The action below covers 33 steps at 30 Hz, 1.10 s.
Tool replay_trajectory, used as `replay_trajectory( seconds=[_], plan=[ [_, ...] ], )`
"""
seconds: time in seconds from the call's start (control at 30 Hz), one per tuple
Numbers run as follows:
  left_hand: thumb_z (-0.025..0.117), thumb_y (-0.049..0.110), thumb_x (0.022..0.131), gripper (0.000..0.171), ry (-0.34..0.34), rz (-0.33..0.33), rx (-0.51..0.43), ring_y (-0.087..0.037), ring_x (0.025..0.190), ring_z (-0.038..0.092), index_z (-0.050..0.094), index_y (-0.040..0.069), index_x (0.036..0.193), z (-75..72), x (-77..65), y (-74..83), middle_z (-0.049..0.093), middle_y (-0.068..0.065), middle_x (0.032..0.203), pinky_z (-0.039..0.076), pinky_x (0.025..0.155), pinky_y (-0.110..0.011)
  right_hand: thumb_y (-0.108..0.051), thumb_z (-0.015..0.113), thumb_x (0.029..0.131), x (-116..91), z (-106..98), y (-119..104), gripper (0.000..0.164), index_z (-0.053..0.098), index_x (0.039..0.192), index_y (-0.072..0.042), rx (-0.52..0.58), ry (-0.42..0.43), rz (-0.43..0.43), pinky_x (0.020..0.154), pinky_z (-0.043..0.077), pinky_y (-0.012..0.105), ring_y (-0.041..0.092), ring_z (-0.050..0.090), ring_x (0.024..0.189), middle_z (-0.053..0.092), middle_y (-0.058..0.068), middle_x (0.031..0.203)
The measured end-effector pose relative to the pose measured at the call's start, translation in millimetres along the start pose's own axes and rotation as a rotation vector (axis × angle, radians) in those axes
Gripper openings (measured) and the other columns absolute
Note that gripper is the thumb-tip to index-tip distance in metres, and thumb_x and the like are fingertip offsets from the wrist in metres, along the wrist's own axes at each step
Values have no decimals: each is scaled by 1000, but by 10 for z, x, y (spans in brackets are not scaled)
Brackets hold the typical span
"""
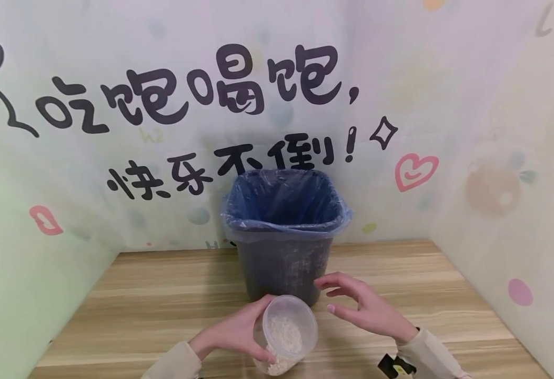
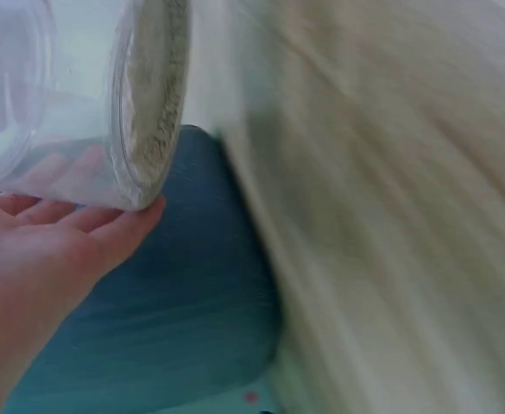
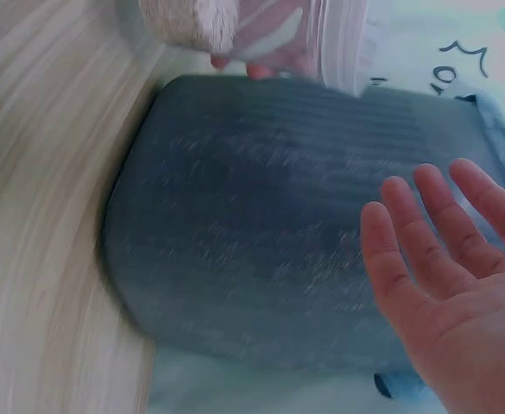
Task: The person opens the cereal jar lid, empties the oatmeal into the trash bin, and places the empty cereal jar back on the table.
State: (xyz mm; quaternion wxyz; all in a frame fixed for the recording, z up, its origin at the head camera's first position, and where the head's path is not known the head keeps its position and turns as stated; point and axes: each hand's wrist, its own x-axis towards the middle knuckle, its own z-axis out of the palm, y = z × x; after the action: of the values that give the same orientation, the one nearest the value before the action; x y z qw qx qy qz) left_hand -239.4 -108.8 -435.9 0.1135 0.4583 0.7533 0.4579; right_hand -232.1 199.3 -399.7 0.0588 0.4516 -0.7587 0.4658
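Note:
A clear plastic jar (image 1: 290, 332) with pale, grain-like contents is gripped around its side by my left hand (image 1: 236, 327), just in front of the bin. In the left wrist view, the fingers (image 2: 118, 235) lie along the jar (image 2: 79, 129), and the contents are packed at its base. Whether a lid covers the jar's top, I cannot tell. My right hand (image 1: 369, 310) hovers to the right of the jar, touching nothing, its fingers (image 3: 438, 228) spread apart in the right wrist view.
Behind the jar stands a dark bin (image 1: 283, 263) lined with a blue plastic bag (image 1: 239, 226). It sits on a wood-grain table (image 1: 163, 295) against a printed wall sheet (image 1: 116, 158) with black lettering. Side walls (image 1: 509, 252) flank the table.

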Motion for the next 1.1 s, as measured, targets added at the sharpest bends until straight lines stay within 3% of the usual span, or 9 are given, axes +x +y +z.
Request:
replay_trajectory(
  seconds=[0.2,0.53,0.9,1.1],
  plan=[
    [87,26,70,85,26,55,66,-20,114,53,40,13,140,-5,44,198,53,-7,129,46,94,-32,3,64,89,66,65,-161,45,52,132,-3,0,-5,-17,88,51,39,26,56,114,57,7,128],
    [84,38,72,82,67,52,226,-13,112,51,41,15,139,22,94,374,51,0,127,45,93,-31,-3,70,86,123,134,-307,53,51,134,-10,-61,-48,-33,87,51,37,24,54,114,56,5,128],
    [84,48,67,88,151,54,395,-9,108,51,43,13,138,97,144,433,52,0,122,46,92,-29,-49,80,74,89,249,-414,91,36,146,-15,-288,-128,-53,98,43,37,20,42,127,37,4,144],
    [84,50,67,88,176,71,442,-10,106,50,44,14,137,100,161,430,54,-2,119,46,91,-29,-52,80,73,103,296,-421,98,32,150,-16,-371,-135,-60,96,45,38,19,42,127,35,5,144]
  ],
)
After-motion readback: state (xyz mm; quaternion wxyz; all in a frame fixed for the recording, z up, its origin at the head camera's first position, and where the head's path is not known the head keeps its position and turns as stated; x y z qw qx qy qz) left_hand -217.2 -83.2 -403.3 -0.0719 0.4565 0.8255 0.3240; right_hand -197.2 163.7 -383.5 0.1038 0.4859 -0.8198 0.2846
